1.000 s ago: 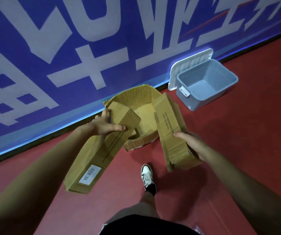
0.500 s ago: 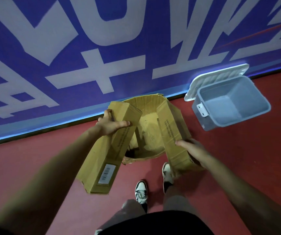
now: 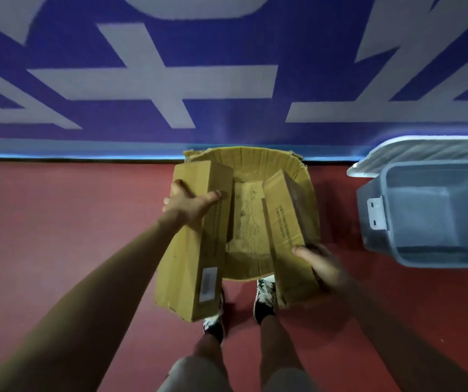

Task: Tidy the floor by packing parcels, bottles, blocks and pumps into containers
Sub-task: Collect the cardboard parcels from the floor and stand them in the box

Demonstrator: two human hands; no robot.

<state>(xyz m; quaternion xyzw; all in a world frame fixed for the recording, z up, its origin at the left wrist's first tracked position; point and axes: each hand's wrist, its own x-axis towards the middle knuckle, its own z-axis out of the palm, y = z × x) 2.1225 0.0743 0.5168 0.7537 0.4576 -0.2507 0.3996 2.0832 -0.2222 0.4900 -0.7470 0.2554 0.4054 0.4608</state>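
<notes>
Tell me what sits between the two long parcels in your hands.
Head view: only the bare floor of the open cardboard box shows between the left parcel and the right parcel.

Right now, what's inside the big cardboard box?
The cardboard box's middle is bare. The left parcel and right parcel cover its sides, hiding anything beneath them.

Your carton [image 3: 244,163] stands against the far wall [image 3: 227,123]. The left parcel [image 3: 196,250] leans over its left rim, the right parcel [image 3: 286,222] over its right. The bin [image 3: 439,258] sits further right, lid [image 3: 425,149] behind it.
</notes>
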